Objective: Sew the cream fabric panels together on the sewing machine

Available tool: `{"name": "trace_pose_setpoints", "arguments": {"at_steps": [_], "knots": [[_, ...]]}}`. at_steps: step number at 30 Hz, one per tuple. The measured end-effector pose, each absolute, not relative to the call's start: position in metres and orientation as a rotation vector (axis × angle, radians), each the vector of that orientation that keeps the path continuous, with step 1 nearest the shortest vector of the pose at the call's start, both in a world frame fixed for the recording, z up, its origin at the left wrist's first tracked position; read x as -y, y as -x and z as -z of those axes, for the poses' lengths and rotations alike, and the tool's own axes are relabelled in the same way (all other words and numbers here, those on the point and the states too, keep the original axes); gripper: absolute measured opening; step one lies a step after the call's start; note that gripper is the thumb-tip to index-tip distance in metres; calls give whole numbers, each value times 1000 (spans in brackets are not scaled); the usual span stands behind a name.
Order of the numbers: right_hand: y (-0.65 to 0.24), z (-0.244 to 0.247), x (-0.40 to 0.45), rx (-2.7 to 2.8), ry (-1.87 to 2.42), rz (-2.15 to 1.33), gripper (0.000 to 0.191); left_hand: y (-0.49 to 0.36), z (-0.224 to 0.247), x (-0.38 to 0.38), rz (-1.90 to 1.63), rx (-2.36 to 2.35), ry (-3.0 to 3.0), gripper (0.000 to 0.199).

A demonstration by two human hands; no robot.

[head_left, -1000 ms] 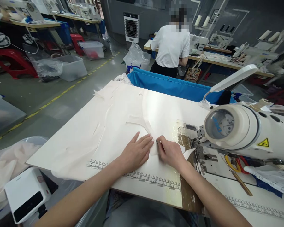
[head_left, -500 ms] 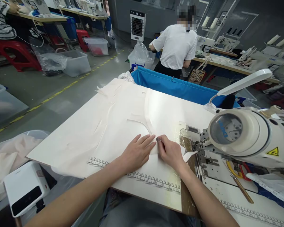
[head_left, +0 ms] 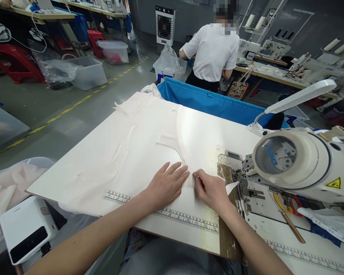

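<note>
Thin off-white fabric [head_left: 151,118] lies spread over the white table [head_left: 209,133], with small wrinkles on its left part. My left hand [head_left: 167,185] rests flat on the fabric near its right edge, fingers spread a little. Just to its right, my right hand [head_left: 210,189] is closed in a pinch at the fabric's edge, a small dark thing showing at its fingertips, too small to name. A narrow white strip [head_left: 231,187] runs from beside my right hand to the sewing machine [head_left: 292,160].
Behind the table hangs a blue cloth bin [head_left: 206,101], with a person in a white shirt [head_left: 215,51] beyond it. Scissors [head_left: 283,204] and a wooden-handled tool [head_left: 294,228] lie below the machine. A white device [head_left: 28,229] stands at the lower left.
My right hand has moved slightly right and down, away from my left hand. The fabric's right edge lies flatter. My left hand has barely moved. The view has shifted a little.
</note>
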State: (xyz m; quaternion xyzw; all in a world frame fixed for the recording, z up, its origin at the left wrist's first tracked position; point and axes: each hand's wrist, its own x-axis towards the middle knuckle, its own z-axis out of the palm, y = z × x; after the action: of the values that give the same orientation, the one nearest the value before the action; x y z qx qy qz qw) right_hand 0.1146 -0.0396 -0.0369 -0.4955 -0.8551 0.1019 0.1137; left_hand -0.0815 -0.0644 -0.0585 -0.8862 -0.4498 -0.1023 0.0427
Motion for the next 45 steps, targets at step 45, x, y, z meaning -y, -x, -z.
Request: {"name": "trace_pose_setpoints", "arguments": {"at_steps": [45], "knots": [[-96,33,12,2616,1455,-297,18,93,60,57,388,1437,2703,42]]}}
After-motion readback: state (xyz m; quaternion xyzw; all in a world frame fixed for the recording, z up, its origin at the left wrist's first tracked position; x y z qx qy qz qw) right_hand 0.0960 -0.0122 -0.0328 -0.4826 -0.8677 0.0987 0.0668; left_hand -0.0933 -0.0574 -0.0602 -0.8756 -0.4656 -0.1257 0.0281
